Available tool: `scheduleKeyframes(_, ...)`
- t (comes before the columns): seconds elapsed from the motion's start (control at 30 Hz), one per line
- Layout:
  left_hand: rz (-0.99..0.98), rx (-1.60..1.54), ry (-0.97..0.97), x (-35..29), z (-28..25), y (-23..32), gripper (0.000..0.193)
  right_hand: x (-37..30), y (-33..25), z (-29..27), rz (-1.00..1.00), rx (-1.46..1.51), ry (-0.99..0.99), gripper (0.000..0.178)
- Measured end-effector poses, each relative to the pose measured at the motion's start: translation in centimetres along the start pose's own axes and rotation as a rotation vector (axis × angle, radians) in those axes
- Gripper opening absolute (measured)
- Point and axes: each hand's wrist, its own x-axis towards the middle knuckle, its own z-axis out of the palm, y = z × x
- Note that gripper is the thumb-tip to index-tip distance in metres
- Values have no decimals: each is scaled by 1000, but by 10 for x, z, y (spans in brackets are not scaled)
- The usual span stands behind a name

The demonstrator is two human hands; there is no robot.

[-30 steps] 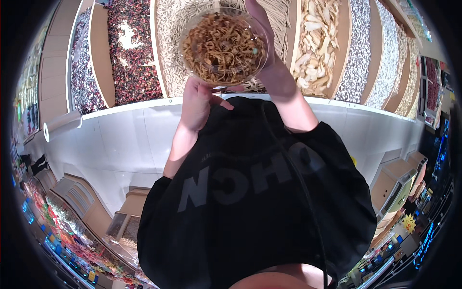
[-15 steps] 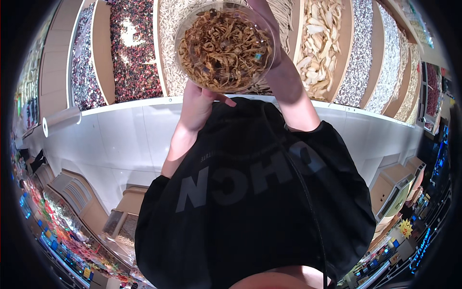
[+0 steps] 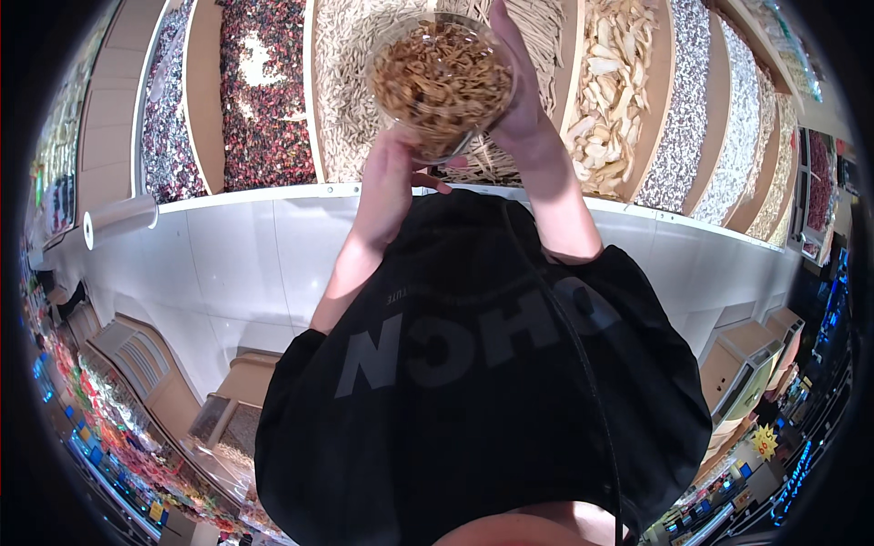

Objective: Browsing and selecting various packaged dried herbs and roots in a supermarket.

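A clear round tub (image 3: 473, 36) of brown, shredded-looking dried pieces (image 3: 437, 77) is held between both hands, tilted, over the bins. My left hand (image 3: 390, 177) is closed on its near left side, with some fingers passing beneath it. On the far right side, my right hand (image 3: 521, 96) wraps round the wall, its thumb pointing up along the rim. The underside of the tub and some of the fingers are hidden. The pieces inside look slightly smeared by motion. Directly beneath the tub lie a bin of pale seed-like pods (image 3: 341, 100) and a bin of thin dried sticks (image 3: 544, 41).
More open bins flank these: red-black dried bits (image 3: 264, 136), pale dried slices (image 3: 608, 91) and speckled grey-white goods (image 3: 683, 100). Wooden dividers separate them. A white front ledge (image 3: 273, 193) runs between my body and the bins. A plastic roll (image 3: 123, 221) sticks out at the left.
The tub looks smaller and more tilted, slightly farther right, and its contents appear to have shifted. Both hands still hold it. The bins have slid a little right and down in the view.
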Motion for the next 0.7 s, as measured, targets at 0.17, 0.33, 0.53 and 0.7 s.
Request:
scheduleKeyframes(0.17,60,-252,256,13,1,18,47,-3,4,6,427,-116,-58,76)
scheduleKeyframes(0.33,68,-194,249,24,-25,20,41,-8,9,24,95,158,-130,82)
scheduleKeyframes(0.53,-17,-156,204,33,-30,46,37,-3,-4,27,106,-58,-135,108)
scheduleKeyframes(0.7,-51,-127,209,46,-63,17,38,-2,-9,32,100,-187,-113,108)
